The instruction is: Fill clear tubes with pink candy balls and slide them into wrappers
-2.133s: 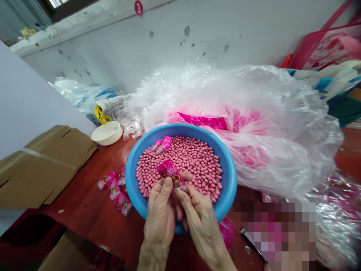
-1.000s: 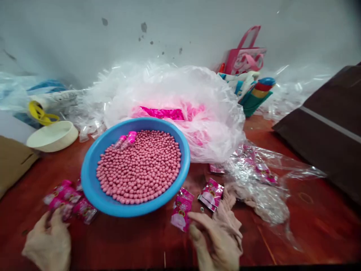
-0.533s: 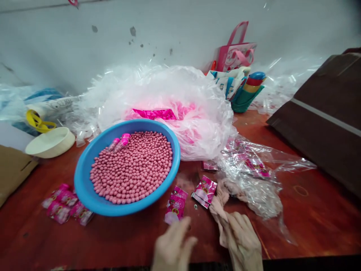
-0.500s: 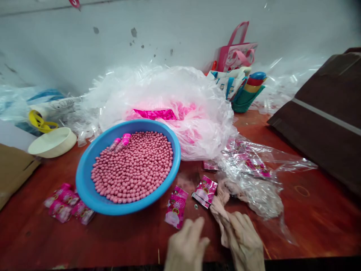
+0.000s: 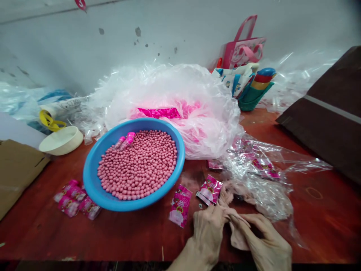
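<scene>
Both of my hands are on a light pink cloth [image 5: 238, 237] near the table's front edge. My left hand [image 5: 208, 227] has its fingers closed on the cloth's upper part, beside the pink printed packets [image 5: 210, 189]. My right hand [image 5: 265, 239] pinches the cloth between thumb and fingers. Another pink packet [image 5: 181, 206] lies flat to the left of my left hand. A blue basin [image 5: 93, 188] full of pink beads [image 5: 138, 165] stands further left, with two small pink-capped tubes [image 5: 127, 140] resting on the beads.
Filled pink-topped packs [image 5: 69, 205] lie left of the basin. Behind it is a large plastic bag [image 5: 208, 131] with pink pieces. Crumpled clear plastic [image 5: 265, 195], a brown bag [image 5: 324, 113], a white bowl [image 5: 63, 141] and a cardboard box [image 5: 17, 169] surround the red table [image 5: 126, 237].
My left hand has moved right and closed on the cloth. My right hand has shifted right and pinches the cloth. The whole view has shifted slightly.
</scene>
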The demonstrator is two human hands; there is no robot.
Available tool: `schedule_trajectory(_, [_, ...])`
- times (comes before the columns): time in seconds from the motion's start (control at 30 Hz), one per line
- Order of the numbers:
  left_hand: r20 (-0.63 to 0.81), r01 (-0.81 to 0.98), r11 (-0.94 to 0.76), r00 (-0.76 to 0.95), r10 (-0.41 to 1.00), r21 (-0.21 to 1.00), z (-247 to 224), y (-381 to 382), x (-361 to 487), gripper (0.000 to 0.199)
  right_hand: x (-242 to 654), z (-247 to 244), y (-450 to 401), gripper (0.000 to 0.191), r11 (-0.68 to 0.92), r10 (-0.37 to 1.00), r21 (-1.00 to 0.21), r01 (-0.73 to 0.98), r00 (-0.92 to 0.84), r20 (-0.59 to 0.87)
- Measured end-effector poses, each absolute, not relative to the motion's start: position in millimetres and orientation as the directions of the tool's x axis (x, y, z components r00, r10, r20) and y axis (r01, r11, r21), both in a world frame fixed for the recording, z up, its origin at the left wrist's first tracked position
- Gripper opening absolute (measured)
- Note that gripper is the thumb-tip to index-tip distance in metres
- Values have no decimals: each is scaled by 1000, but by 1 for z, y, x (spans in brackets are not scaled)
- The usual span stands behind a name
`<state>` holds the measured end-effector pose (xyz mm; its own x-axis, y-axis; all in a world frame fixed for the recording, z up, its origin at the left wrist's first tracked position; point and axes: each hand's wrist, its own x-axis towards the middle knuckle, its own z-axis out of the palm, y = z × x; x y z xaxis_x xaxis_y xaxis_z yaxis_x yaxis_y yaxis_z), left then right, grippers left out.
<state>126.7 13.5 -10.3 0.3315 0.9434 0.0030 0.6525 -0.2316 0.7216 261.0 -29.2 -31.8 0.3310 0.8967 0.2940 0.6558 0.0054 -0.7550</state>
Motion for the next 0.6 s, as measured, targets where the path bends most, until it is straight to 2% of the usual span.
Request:
schedule_trajectory(0.07, [4,613,-185,284,959,768,-9,10,112,15,255,-21,-29,34,-29,856,-733,679,396,333])
schedule_trajectory(0.13, [-2,588,-117,198,980,800,-9,7,89,26,242,-10,-28,32,-12,818,-709,705,415,399])
schedule_trajectory(0.23, [-22,558,-3,37,999,830,-9,1,51,27,209,-3,-21,23,165,853,-682,712,244,462])
schedule_trajectory(0.3, [-27,527,51,-53,998,848,-9,-2,31,23,183,-8,-12,18,298,859,-590,750,59,509])
schedule_trajectory(0.4, [-34,476,104,-154,988,873,-8,-7,13,20,152,-24,0,26,326,872,-562,760,-12,490])
schedule_trajectory(0.5, [-58,423,153,-228,972,893,-11,-9,7,22,139,-38,6,36,319,874,-544,776,-19,485])
schedule_trajectory(0.6, [-86,375,181,-256,963,909,-15,-9,7,22,140,-42,6,37,323,873,-545,773,-21,488])
